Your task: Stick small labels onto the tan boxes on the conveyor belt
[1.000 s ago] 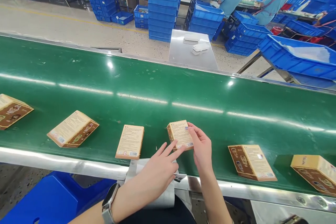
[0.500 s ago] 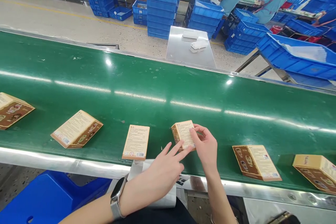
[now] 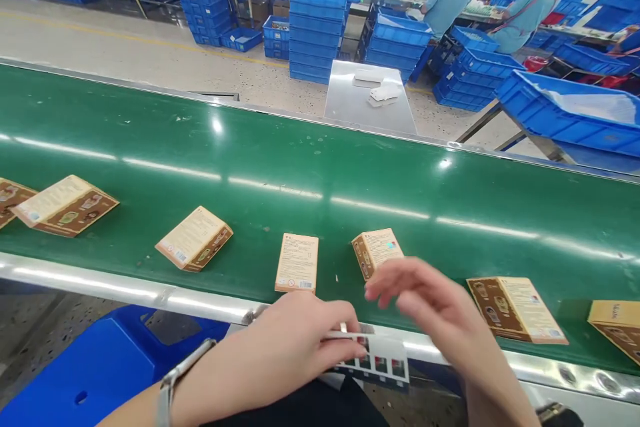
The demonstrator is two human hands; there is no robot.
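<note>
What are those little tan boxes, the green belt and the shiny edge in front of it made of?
The box nearest the hands looks like printed cardboard, matte, with sharp folded edges and flat printed panels. The green belt seems a smooth plastic or rubber-like sheet; its gloss shows in the streaks of reflected light. The front rail looks like bare metal, probably steel or aluminium, silvery and mirror-like.

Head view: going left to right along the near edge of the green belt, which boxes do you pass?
Tilted box by the left edge → angled box → flat pale box → small box beyond the right hand → brown-sided box → box cut off at right.
</note>
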